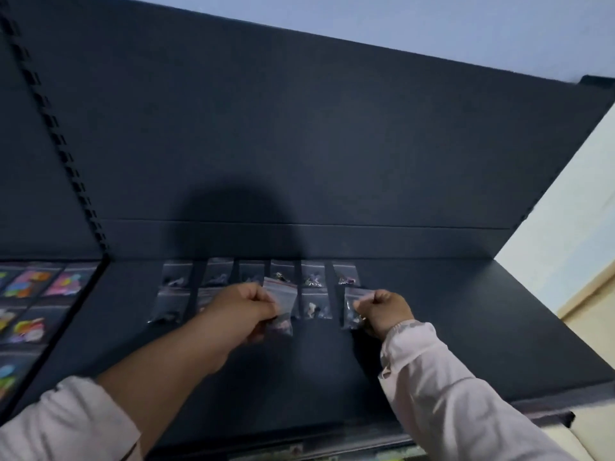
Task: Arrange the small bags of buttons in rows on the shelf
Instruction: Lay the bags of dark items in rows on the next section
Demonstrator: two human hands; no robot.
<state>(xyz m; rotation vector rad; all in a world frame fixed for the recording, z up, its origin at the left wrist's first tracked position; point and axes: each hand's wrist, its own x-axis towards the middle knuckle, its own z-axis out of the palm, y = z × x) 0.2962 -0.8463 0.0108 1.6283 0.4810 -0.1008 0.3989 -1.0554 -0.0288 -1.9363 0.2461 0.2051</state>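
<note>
Pinching one small bag apiece, both hands work at the near row, as I read it from the head camera. The left hand [244, 307] has its fingers curled on the red-zipped bag [283, 299], which looks lifted and slightly tilted, its zip edge overlapping the row behind. The right hand [382, 311] is closed on a second bag [352, 307] at the row's right end, low against the board (whether it is fully set down I cannot tell).

The relation that matters is that the vacant place in the near row sits directly under the red-zipped bag, between the hand itself and a lying bag [314, 306] just to its right. Each bag's long axis runs front to back, zip away from me, so I judge the left hand's bag needs only squaring and lowering. The left hand is the nearer to that gap.

Behind, the back row [312, 276] of six bags lies against the rear edge. The dark shelf [466, 327] meets a dark back panel [299, 144]. A slotted upright [50, 121] divides it from a bay of colourful packets [30, 284]. A pale wall [565, 227] closes the right.
</note>
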